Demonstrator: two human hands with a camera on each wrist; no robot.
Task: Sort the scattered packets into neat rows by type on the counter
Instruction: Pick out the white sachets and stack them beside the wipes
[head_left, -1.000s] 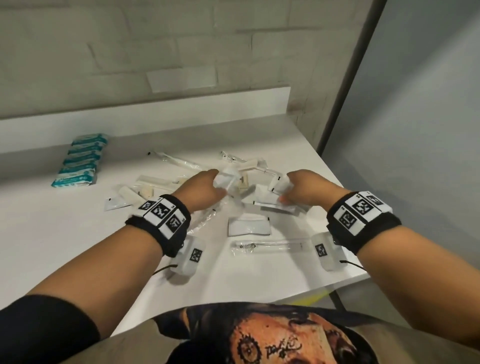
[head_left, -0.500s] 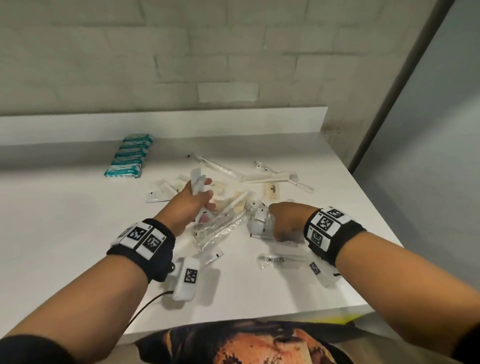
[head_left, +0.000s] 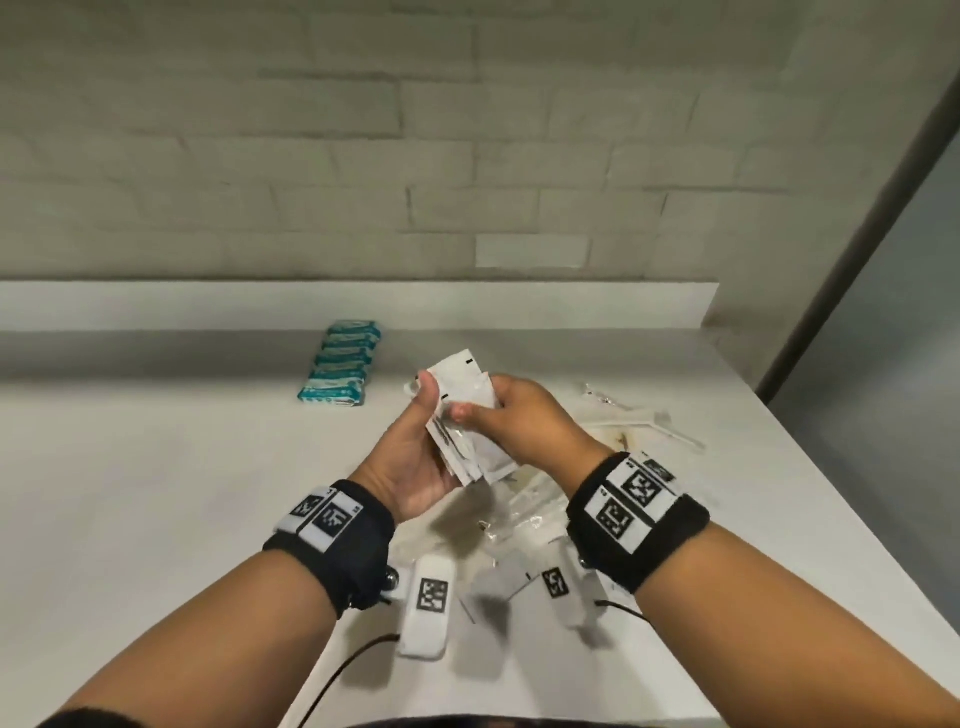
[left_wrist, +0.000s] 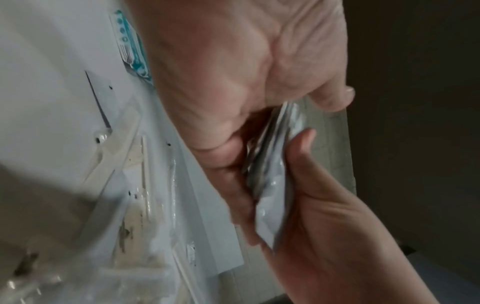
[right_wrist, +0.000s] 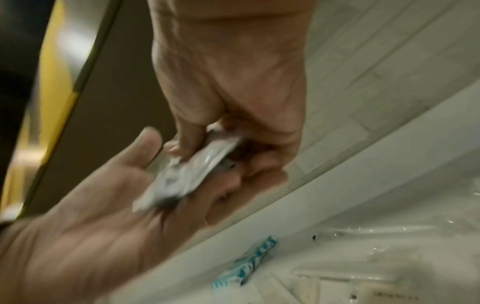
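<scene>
Held up above the counter (head_left: 156, 493): a small stack of white packets (head_left: 462, 415), gripped from both sides. Left hand (head_left: 415, 452) turned palm-up beneath the stack, thumb (head_left: 427, 395) pressed over the near-left edge, fingers curled round the underside. Right hand (head_left: 524, 421) reaching in from the right, thumb (head_left: 467, 413) laid on the top packet, fingers wrapped behind the far edge. Seen edge-on in the left wrist view: several thin packets (left_wrist: 270, 172) fanned slightly, pinched between the right hand (left_wrist: 241, 72) above and the left hand (left_wrist: 337, 236) below. Same in the right wrist view, blurred: stack (right_wrist: 187, 174) clamped under the right hand (right_wrist: 233, 82), resting across the open palm of the left hand (right_wrist: 91, 216). Neither hand loose; both closed onto the stack.

Below and to the right on the counter: a scattered heap of clear wrappers and long white packets (head_left: 530, 514), partly hidden by the right wrist and its band. Farther right, near the counter edge: thin clear-wrapped sticks (head_left: 644, 421), lying at angles. At the back left, well apart from the hands: a neat row of teal packets (head_left: 340, 369), edges overlapping, close to the low white ledge (head_left: 208, 304) under the brick wall (head_left: 311, 156).
</scene>
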